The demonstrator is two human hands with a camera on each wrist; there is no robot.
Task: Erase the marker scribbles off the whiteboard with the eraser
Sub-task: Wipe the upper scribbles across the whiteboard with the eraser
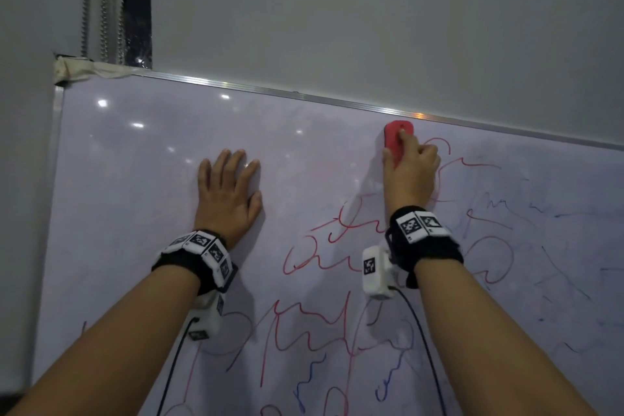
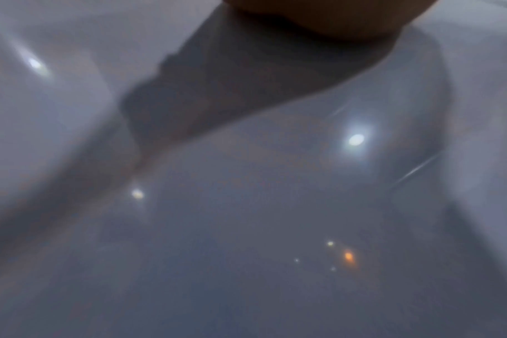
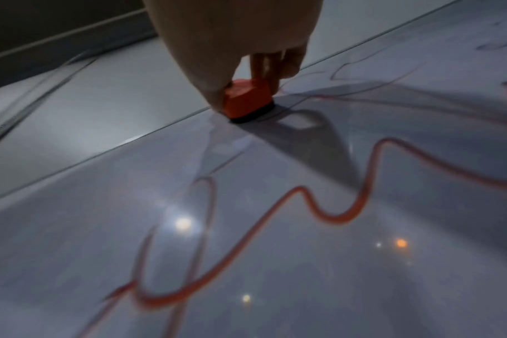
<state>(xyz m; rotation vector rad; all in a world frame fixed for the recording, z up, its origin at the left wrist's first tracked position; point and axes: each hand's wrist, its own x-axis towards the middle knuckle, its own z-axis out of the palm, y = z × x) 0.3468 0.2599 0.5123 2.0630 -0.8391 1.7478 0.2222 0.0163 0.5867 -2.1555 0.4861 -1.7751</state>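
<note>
A wall-mounted whiteboard (image 1: 141,179) carries red scribbles (image 1: 324,247) across its middle and lower part and fainter blue scribbles (image 1: 557,263) at the right. My right hand (image 1: 410,172) grips a red eraser (image 1: 396,139) and presses its dark pad flat on the board just under the top frame. In the right wrist view the eraser (image 3: 246,98) sits between thumb and fingers, with a red wavy line (image 3: 319,210) in front. My left hand (image 1: 229,189) lies flat on the board, fingers spread. The left wrist view shows only blurred board (image 2: 246,205).
The board's aluminium frame (image 1: 304,96) runs along the top, with tape at its top-left corner (image 1: 77,69). Metal conduits and a dark cable (image 1: 114,0) hang on the wall above left. Wrist-camera cables (image 1: 429,348) trail down over the board.
</note>
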